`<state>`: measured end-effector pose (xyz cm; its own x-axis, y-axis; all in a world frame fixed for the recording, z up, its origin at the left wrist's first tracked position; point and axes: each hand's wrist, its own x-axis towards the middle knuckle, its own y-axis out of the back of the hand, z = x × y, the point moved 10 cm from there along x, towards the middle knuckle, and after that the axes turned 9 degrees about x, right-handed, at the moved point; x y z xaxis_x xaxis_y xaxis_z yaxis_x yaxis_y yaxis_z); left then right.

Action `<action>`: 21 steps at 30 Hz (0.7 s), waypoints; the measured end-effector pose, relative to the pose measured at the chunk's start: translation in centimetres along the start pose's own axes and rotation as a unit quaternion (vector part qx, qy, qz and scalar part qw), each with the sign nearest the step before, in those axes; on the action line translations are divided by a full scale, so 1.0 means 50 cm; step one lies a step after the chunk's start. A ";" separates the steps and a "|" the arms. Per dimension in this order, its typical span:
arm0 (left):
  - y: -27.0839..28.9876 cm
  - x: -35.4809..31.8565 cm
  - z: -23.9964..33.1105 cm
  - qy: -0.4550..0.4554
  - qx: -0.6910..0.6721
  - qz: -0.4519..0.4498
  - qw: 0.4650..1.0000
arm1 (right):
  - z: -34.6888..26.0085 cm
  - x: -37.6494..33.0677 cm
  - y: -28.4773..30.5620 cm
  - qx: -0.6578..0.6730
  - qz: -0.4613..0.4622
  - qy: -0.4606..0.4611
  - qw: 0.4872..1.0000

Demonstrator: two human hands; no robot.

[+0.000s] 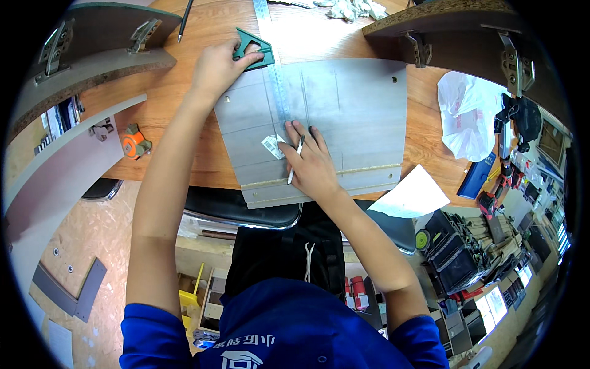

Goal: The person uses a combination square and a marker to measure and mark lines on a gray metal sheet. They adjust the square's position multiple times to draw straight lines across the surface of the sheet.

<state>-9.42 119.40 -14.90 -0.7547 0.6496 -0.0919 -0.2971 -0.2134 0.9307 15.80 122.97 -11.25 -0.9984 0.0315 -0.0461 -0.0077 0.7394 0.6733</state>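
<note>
A grey panel lies on the wooden table, with thin lines drawn across it and a small white label stuck on. At its far edge my left hand is closed around the green head of a combination square. The square's metal blade runs across the panel toward me. My right hand rests on the panel at the blade's near end, fingertips by the blade. A white pen is tucked between its fingers.
Brown boards with metal hinges stand at the far left and far right. On the table are an orange tape measure, a black pencil, a white plastic bag and a white paper sheet. Black stools stand below the near edge.
</note>
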 end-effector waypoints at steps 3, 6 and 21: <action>0.011 -0.016 0.021 -0.020 0.053 0.020 0.998 | -0.006 -0.005 -0.002 -0.012 -0.011 -0.007 1.000; 0.027 -0.027 0.042 -0.033 0.077 0.042 0.996 | -0.011 -0.007 -0.007 -0.029 -0.020 -0.019 0.999; -0.010 -0.084 0.110 -0.118 0.086 0.051 0.988 | -0.015 -0.025 -0.018 -0.030 -0.051 -0.013 0.998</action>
<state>-2.85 120.80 -13.04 -0.6120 0.7877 0.0708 -0.1087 -0.1725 0.9790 17.03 121.77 -11.27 -0.9905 -0.0246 -0.1351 -0.1138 0.6974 0.7076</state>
